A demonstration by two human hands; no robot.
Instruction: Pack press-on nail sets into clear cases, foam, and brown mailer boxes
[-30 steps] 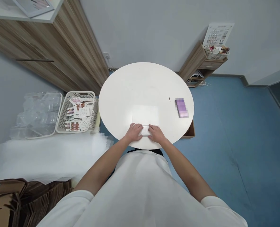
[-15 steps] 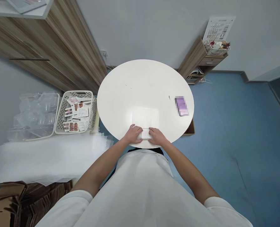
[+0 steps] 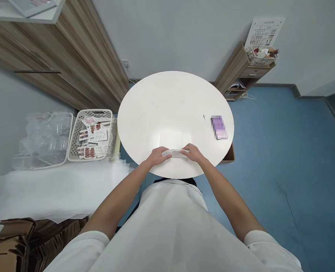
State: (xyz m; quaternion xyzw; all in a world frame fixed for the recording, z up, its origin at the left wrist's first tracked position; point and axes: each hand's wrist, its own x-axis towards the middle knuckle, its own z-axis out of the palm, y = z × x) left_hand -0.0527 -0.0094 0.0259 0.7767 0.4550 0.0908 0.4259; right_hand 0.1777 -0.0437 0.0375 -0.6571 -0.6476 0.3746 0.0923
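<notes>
A narrow white bundle point(image 3: 175, 153), flat and translucent-looking, is held just above the near part of the round white table point(image 3: 145, 109). My left hand point(image 3: 157, 155) is closed on its left end, and my right hand point(image 3: 194, 152) pinches the right end. The bundle is tilted up, so mostly its long edge shows. I cannot make out what is inside it. Just beyond it, a faint pale rectangle point(image 3: 174, 139) shows on the tabletop; whether this is a thin sheet or a reflection, I cannot tell.
A blurred purple item point(image 3: 218, 127) lies at the table's right. On the left are a white basket of printed cards point(image 3: 94, 136), clear plastic containers point(image 3: 43, 138), a stack of thin white sheets point(image 3: 60, 189) and folded cardboard point(image 3: 11, 245). A small wooden cabinet point(image 3: 241, 70) stands behind right.
Both hands have moved slightly away from my body. The white bundle has gone from lying flat, its broad face showing, to being tilted up on edge between them.
</notes>
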